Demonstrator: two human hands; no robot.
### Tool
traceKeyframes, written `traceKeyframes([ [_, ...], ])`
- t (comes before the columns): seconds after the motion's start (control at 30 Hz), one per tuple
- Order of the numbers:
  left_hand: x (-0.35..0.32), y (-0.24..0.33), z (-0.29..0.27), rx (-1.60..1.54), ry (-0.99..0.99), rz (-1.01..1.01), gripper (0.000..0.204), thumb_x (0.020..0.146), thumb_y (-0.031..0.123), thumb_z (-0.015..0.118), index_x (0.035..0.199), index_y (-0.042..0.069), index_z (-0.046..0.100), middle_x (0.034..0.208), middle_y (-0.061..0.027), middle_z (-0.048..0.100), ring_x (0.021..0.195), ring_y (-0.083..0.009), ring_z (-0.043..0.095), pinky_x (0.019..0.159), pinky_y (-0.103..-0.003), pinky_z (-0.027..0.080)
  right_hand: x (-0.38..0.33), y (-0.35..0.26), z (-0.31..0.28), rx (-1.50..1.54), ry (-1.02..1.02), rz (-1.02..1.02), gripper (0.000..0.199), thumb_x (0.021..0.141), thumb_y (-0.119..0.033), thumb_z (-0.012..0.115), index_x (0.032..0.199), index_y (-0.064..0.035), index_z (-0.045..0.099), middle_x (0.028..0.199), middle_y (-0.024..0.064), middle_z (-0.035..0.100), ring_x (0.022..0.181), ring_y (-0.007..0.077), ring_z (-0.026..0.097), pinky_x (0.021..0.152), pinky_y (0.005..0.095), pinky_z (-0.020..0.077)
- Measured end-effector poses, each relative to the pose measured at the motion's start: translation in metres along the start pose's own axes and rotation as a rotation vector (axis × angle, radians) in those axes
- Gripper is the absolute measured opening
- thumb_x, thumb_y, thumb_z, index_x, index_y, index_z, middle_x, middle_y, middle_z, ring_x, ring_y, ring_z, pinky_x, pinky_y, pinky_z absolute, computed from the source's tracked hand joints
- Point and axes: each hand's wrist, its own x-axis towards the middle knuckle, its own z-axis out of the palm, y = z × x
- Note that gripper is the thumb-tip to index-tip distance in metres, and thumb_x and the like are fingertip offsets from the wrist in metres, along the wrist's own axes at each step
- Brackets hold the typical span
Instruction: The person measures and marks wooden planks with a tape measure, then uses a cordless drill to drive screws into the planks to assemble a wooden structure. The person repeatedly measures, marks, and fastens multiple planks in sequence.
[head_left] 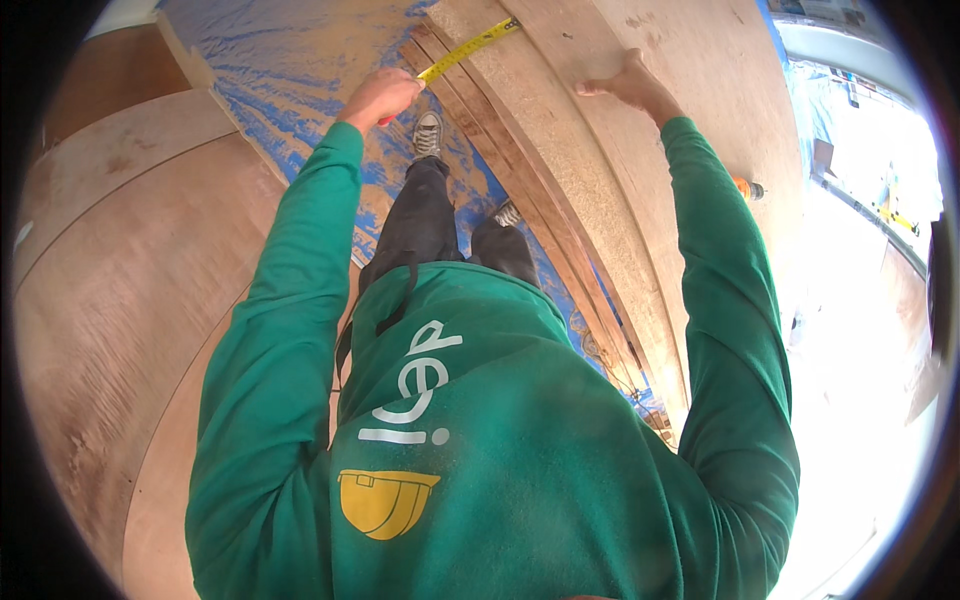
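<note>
Clasping a yellow tape measure (465, 51), the left hand (384, 98) is closed; the right hand (637, 87) spreads open at the edge of the plywood sheet (705, 65). White lettering (423, 377) marks the green sweatshirt (560, 420).

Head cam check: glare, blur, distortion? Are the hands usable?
Head view: strong fisheye, so the edges of the wooden board bow and the corners go black; glare blows out the right side, losing detail below the orange tool. Left hand, right hand and yellow tape blade are readable, no obvious motion blur.
</note>
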Motion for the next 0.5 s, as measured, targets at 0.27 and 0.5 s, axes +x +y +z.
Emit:
traceKeyframes([
  [0.27, 0.0003, 0.0013, -0.0019, -0.064, 0.048, 0.015, 0.045, 0.113, 0.045, 0.059, 0.096, 0.006, 0.073, 0.074, -0.0104, 0.063, 0.059, -0.0266, 0.061, 0.06, -0.048, 0.049, 0.0091, 0.0039, 0.0019, -0.015, 0.032, -0.02, 0.168, 0.063, -0.064, 0.106, 0.164, 0.026, 0.006, 0.158, 0.0518, 0.043, 0.153, 0.0559, 0.048, 0.132, 0.0499, 0.0387],
  [0.5, -0.0035, 0.0056, -0.0032, -0.117, 0.028, -0.081, 0.044, 0.114, 0.036, 0.055, 0.09, 0.004, 0.073, 0.074, -0.0143, 0.066, 0.064, -0.0327, 0.067, 0.066, -0.05, 0.056, 0.0098, 0.0055, 0.0026, -0.021, 0.043, 0.008, 0.167, 0.062, -0.064, 0.106, 0.165, 0.0241, 0.009, 0.159, 0.0513, 0.042, 0.154, 0.0561, 0.047, 0.132, 0.052, 0.0392],
])
